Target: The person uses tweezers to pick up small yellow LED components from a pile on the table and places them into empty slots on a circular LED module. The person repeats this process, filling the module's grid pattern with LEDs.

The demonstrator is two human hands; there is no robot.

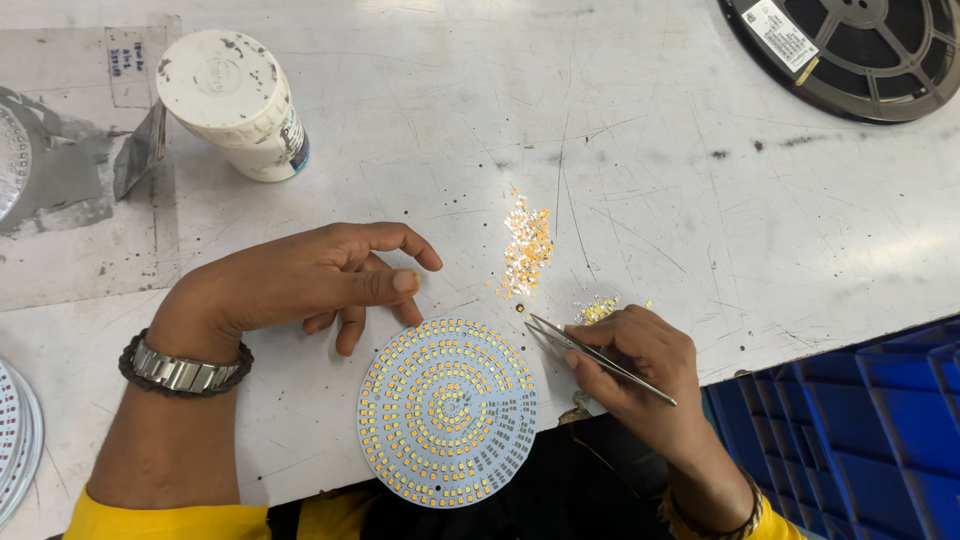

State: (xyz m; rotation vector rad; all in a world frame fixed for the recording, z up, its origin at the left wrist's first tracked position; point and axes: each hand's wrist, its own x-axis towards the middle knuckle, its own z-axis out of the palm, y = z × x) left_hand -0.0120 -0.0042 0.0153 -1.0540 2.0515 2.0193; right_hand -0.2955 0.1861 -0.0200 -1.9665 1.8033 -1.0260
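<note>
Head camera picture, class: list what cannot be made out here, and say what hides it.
- Tweezers: whether the tips hold a chip; too small, head view.
- Right hand: its palm side, turned away.
- Reel: its top, cut by the frame's edge.
- Stacked discs: mostly cut by the left edge.
- Round board: single chips too small to check.

bright overhead light | soft shadows | mild table [640, 150] glare | sharp focus
</note>
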